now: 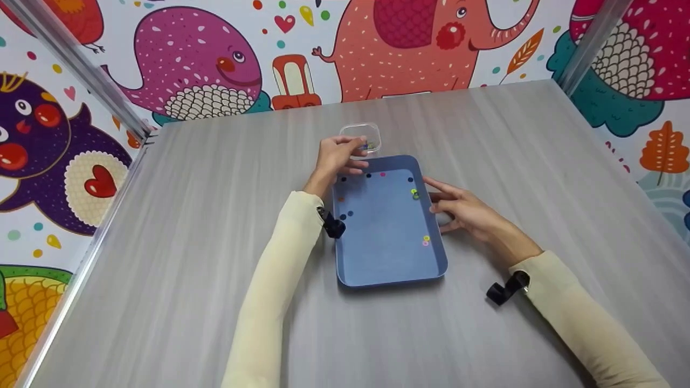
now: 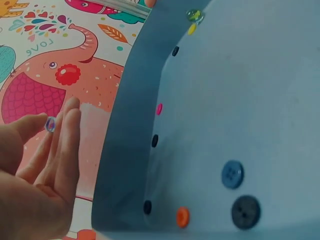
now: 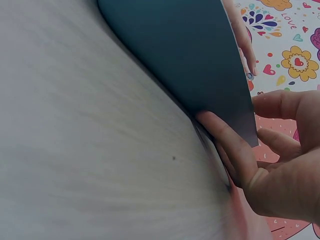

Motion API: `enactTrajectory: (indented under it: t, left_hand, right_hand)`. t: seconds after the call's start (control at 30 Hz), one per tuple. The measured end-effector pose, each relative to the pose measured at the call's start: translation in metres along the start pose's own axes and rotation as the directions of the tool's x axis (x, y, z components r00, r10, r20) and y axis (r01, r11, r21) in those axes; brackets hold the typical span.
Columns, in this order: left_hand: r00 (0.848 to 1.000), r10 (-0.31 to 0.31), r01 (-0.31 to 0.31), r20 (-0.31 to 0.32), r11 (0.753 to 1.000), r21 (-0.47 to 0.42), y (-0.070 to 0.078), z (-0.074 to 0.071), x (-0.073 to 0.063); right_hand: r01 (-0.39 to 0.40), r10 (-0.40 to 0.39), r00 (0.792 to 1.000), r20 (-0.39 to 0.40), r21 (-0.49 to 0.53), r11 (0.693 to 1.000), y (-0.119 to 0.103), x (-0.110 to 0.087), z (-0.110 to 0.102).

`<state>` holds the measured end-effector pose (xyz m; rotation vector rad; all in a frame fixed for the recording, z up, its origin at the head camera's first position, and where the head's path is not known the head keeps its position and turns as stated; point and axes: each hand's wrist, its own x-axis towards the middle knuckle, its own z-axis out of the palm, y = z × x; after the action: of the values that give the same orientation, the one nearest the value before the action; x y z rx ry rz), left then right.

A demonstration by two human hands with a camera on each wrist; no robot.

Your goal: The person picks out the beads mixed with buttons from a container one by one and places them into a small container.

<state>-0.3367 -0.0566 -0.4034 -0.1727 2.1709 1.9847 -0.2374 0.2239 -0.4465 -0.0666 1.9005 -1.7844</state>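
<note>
Between thumb and fingertips, my left hand [image 1: 339, 153] pinches a small clear glass bead [image 2: 50, 124] with coloured glints. It hovers beyond the far left corner of a blue tray [image 1: 388, 226], beside a clear plastic box [image 1: 360, 125] holding a few small coloured pieces. My right hand [image 1: 466, 210] touches the tray's right side, its fingers mostly straight against the outer wall and rim. Inside the tray lie several buttons, among them a dark blue button [image 2: 245, 212], a blue button [image 2: 232, 174], an orange button [image 2: 183, 217] and a pink button [image 2: 159, 109], plus a greenish glass bead [image 2: 194, 15].
A grey wood-grain table [image 1: 215, 215] carries the tray and box. Printed cartoon panels [image 1: 302, 32] stand along its back and sides, with a metal frame post [image 1: 81, 59] at the left. Both wrists wear black camera mounts [image 1: 508, 288].
</note>
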Motion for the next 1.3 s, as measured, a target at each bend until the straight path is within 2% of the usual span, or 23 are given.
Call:
enactTrajectory:
  t: [0.27, 0.6, 0.9, 1.1, 1.3]
  left_hand:
    - [1.0, -0.01, 0.011, -0.027, 1.0, 0.016, -0.0008, -0.0042, 0.0004]
    - [0.999, -0.049, 0.049, -0.006, 0.998, 0.026, 0.0029, 0.0002, -0.0026]
    - [0.995, -0.083, 0.083, -0.06, 0.997, -0.007, 0.002, 0.0009, -0.0011]
    - [0.994, -0.068, 0.066, -0.08, 0.997, -0.035, 0.0018, 0.0022, -0.0004]
    - [0.997, -0.066, 0.066, -0.05, 0.998, -0.006, 0.0018, 0.0026, -0.002]
  right_hand:
    - [0.001, -0.001, 1.0, -0.015, -0.008, 1.0, 0.001, 0.0014, 0.0002]
    - [-0.002, 0.002, 1.0, -0.013, 0.001, 1.0, -0.0006, 0.0006, 0.0]
    - [-0.01, 0.01, 1.0, -0.026, -0.003, 1.0, 0.0009, 0.0015, 0.0007]
    - [-0.006, 0.006, 1.0, -0.027, 0.001, 1.0, 0.002, 0.0015, 0.0004]
    - [-0.01, 0.011, 0.999, -0.034, 0.004, 1.0, 0.0021, 0.0025, 0.0009]
